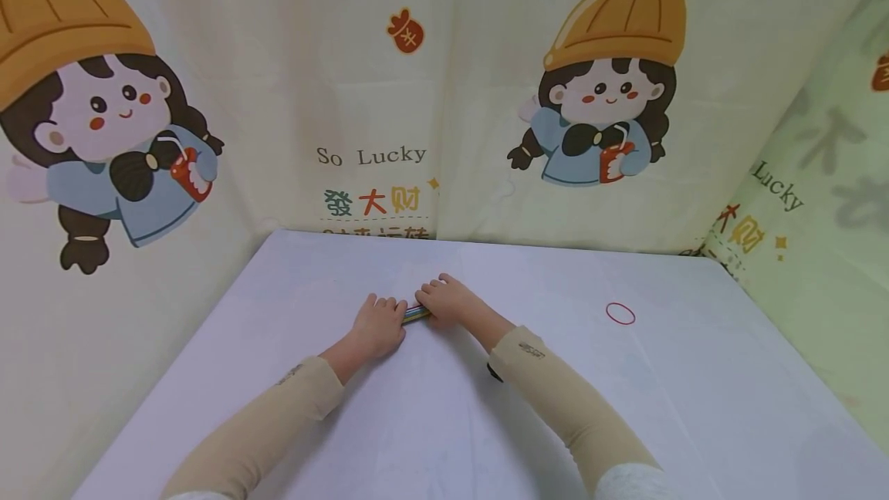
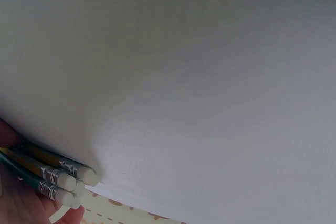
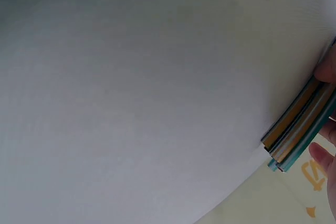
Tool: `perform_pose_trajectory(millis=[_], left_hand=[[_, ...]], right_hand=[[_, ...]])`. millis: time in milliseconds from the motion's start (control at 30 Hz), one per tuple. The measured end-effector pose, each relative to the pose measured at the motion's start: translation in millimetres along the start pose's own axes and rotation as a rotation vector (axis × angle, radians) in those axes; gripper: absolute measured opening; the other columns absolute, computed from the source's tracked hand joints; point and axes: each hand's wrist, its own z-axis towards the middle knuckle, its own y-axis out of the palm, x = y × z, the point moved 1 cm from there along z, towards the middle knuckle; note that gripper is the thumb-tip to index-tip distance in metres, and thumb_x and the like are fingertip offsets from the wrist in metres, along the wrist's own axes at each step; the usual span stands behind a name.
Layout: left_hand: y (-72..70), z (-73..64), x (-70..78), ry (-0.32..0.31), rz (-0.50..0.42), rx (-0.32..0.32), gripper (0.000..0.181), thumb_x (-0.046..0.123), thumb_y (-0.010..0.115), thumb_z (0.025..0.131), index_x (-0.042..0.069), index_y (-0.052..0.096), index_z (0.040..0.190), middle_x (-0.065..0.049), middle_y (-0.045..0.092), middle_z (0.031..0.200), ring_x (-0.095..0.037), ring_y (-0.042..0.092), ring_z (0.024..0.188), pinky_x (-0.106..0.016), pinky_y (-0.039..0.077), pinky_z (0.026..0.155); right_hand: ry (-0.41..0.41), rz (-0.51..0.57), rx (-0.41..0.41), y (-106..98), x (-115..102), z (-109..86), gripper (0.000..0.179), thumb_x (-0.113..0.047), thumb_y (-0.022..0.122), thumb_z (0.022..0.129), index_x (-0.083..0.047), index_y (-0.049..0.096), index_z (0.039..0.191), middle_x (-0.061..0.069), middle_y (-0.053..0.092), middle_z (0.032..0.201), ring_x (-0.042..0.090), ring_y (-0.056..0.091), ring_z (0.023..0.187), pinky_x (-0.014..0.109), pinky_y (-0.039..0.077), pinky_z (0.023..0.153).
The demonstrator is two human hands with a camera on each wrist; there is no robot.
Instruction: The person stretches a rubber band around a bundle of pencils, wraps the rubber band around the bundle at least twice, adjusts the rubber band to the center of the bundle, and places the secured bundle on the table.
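A small bundle of pencils (image 1: 417, 314) lies between my two hands, low over the table, in the head view. My left hand (image 1: 378, 326) grips its left end and my right hand (image 1: 444, 299) its right end. White erasers on metal ferrules (image 2: 67, 182) poke out past the left hand's fingers in the left wrist view. Green and yellow-striped barrels with blunt ends (image 3: 296, 135) show in the right wrist view, pinched between thumb and fingers. In the head view the fingers hide most of the bundle.
A thin red ring (image 1: 620, 313), like a rubber band, lies on the white table (image 1: 556, 392) to the right of the hands. Behind the table hangs a cream curtain (image 1: 486, 99) printed with cartoon figures; similar cloth lines both sides.
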Motion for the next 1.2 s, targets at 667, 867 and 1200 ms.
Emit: perform_pose_trajectory(millis=[667,867,1200], left_hand=[[2.3,-8.4,9.1,0.021,0.099,0.126,0.034,0.028,0.058,0.088,0.002,0.048,0.109,-0.011,0.053,0.091,-0.025,0.055,0.086,-0.039,0.04,0.081],[1.5,-7.2,7.8,0.015,0.099,0.176,0.03,0.025,0.06,0.087,0.003,0.047,0.103,-0.009,0.054,0.085,-0.023,0.054,0.08,-0.037,0.04,0.077],[-27.5,-10.3,5.9,-0.04,0.178,0.372,0.039,0.033,0.066,0.083,0.007,0.046,0.103,-0.009,0.055,0.088,-0.025,0.053,0.08,-0.039,0.038,0.076]], right_hand=[[-0.016,-0.026,0.077,1.8,-4.1,-17.4,0.023,-0.015,0.042,0.096,-0.01,0.049,0.117,0.003,0.053,0.114,0.018,0.05,0.107,0.034,0.035,0.097],[-0.01,-0.023,0.108,-2.0,-4.5,-22.5,0.021,-0.013,0.041,0.097,-0.008,0.048,0.115,0.004,0.051,0.108,0.018,0.051,0.103,0.033,0.036,0.096],[0.102,-0.02,0.252,-19.4,2.4,-43.3,0.024,-0.015,0.049,0.094,-0.009,0.046,0.116,0.005,0.057,0.114,0.019,0.055,0.106,0.036,0.032,0.101]])
